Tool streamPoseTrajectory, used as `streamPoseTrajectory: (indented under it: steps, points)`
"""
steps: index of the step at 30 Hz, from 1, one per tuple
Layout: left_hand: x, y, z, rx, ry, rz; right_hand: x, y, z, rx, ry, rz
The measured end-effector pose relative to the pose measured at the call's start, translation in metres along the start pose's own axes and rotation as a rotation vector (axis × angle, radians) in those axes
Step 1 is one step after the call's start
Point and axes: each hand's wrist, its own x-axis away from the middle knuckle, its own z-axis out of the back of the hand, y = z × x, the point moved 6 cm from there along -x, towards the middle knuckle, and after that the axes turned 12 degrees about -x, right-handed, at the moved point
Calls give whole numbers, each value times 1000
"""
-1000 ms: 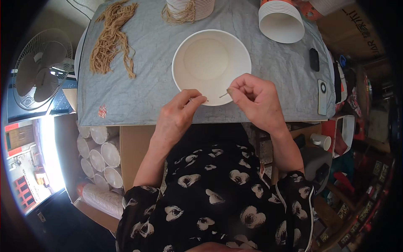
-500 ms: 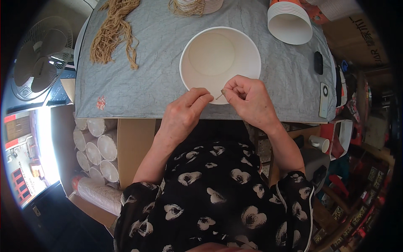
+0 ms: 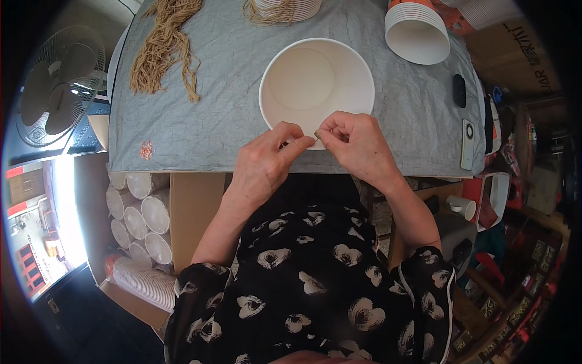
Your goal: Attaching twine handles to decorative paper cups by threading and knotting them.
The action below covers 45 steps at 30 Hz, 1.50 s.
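White bucket [image 3: 348,85] sits on the grey-covered surface [image 3: 224,115], right in front of the seated person, mouth tilted their way. Nearest: black top [image 3: 312,282] with pale heart print. Both forearms reach up to the bucket's near rim. Left hand [image 3: 312,138]: fingers curled, thumb stretched toward the other hand's tips; can't tell from here if it pinches anything. Right hand [image 3: 317,134]: thumb and forefinger pinched on a thin strand [image 3: 316,138], mostly hidden. Tips of the two hands nearly meet at the rim.

Below the surface edge, left: long ribbed stack [image 3: 142,284] lying on its side, bundled white tubs [image 3: 138,221], cardboard panel [image 3: 197,212]. Right: white mug [image 3: 462,207].

On top, left edge: patch of red-and-white bits [image 3: 146,150]. Right edge: phone [image 3: 467,144], small black item [image 3: 459,91] just beyond it. Fan [image 3: 60,91] stands off left. Far side: tan twine bundle [image 3: 167,51] on the left, nested white buckets [image 3: 418,36] tipped mouth-out on the right, another white stack [image 3: 306,9] in between, twine loops [image 3: 262,13] hanging against it.
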Motion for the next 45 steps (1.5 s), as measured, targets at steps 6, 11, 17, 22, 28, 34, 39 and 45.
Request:
streamPoseTrajectory:
  steps: [6, 11, 17, 22, 28, 34, 39, 45]
  points:
    - [-12, 5, 7, -69, -75, 43, -2, -13, 6, 27, -52, -31]
    - [-27, -9, 18, 228, -20, 239, 8, -23, 19, -339, 40, 73]
    - [-37, -6, 18, 269, 33, 274, 11, 1, -2, -131, 296, 239]
    - [-36, -3, 9, 285, 30, 241, 7, 17, -11, -341, 426, 245]
    - [-35, -6, 10, 279, 24, 231, 3, 26, -12, -444, 362, 241]
    - [-31, -34, 31, 204, 21, 245, 20, 10, 10, -308, -15, 1]
    - [-39, -25, 47, 367, -100, 181, 33, -17, 32, -291, -28, 66]
    - [-76, 12, 40, 602, -375, 38, 34, -45, 35, -176, -52, 211]
